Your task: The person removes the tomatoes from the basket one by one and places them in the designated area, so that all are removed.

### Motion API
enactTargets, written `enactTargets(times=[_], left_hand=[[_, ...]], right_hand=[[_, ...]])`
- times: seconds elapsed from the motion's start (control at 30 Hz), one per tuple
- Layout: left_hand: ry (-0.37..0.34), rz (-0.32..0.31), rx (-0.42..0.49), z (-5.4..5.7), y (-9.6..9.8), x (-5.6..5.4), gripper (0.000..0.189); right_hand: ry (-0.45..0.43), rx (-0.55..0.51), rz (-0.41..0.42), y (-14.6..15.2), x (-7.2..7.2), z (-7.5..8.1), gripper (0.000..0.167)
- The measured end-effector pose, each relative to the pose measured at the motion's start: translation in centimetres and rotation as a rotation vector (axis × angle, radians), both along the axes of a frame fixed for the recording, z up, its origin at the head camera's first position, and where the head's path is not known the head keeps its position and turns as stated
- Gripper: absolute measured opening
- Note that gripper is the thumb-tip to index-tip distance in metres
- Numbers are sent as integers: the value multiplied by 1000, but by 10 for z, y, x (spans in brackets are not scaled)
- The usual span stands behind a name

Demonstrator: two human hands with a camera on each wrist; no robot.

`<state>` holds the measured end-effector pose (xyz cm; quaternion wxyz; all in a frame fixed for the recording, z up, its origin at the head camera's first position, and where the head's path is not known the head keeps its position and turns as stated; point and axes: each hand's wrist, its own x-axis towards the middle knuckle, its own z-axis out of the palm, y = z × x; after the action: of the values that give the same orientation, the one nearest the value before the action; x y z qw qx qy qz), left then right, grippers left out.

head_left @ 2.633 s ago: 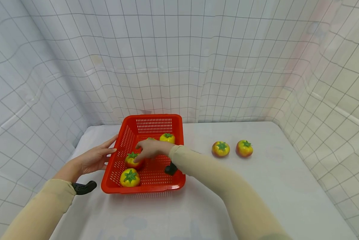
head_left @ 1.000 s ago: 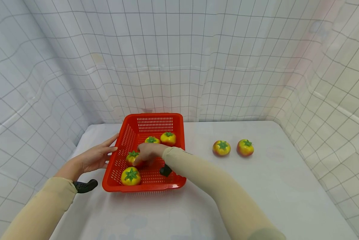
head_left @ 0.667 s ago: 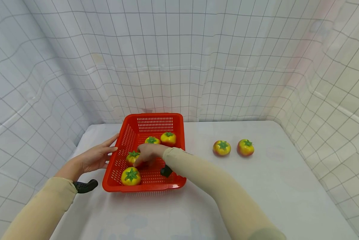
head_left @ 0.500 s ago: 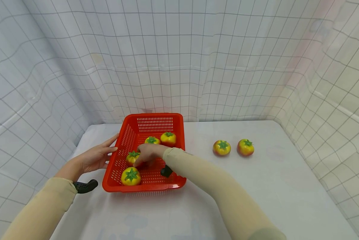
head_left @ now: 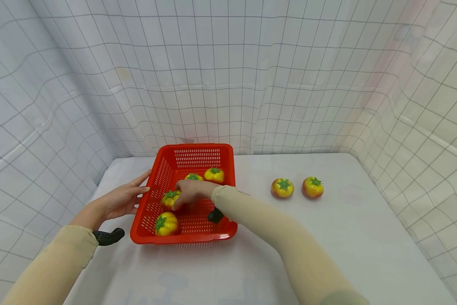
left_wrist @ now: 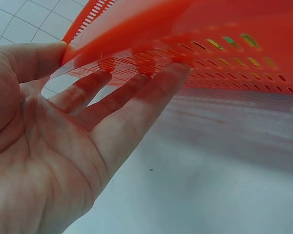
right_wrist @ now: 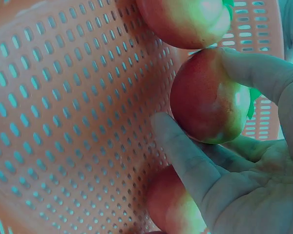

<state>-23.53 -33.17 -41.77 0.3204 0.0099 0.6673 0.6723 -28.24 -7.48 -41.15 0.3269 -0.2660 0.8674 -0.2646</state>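
Head view, and there's a roll! Inside the red basket [head_left: 182,240], the front-left tomato [head_left: 166,224] now tips its green top toward the left wall, where a half-second ago it faced up. The middle-left tomato [head_left: 169,201] edges slightly toward the back, and the right hand [head_left: 189,193] goes with it, thumb one side, fingers the other: gripped. My read is that this small shift lets the neighbour turn, so the held fruit is probably being moved; whether it's off the basket floor, I can't tell.

Over at the basket's left wall, the left hand [head_left: 119,201] touches with fingers stretched out, not wrapped round.

Traffic is tight: in the right wrist view the held tomato appears against its neighbour. Two more, the back-middle tomato [head_left: 193,177] and the back-right tomato [head_left: 214,175], sit toward the basket's far end. The right sleeve [head_left: 282,233] crosses the basket's right rim, hiding some of it. Beyond that rim, two loose tomatoes [head_left: 282,187] lie on the white table [head_left: 270,262].
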Motion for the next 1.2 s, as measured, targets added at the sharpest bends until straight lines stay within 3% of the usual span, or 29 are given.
enactTargets(times=[0.27, 0.5, 0.87, 1.2], left_hand=[[-1, 7, -2, -1, 0, -1, 70], [-8, 10, 3, -2, -1, -1, 70], [-6, 1, 7, -1, -1, -1, 71], [-6, 6, 11, -1, -1, 0, 71]], right_hand=[[37, -97, 61, 16, -4, 9, 71], [-35, -199, 88, 29, -8, 15, 69], [-38, -227, 163, 48, -18, 23, 54], [-65, -268, 196, 66, -25, 30, 53]])
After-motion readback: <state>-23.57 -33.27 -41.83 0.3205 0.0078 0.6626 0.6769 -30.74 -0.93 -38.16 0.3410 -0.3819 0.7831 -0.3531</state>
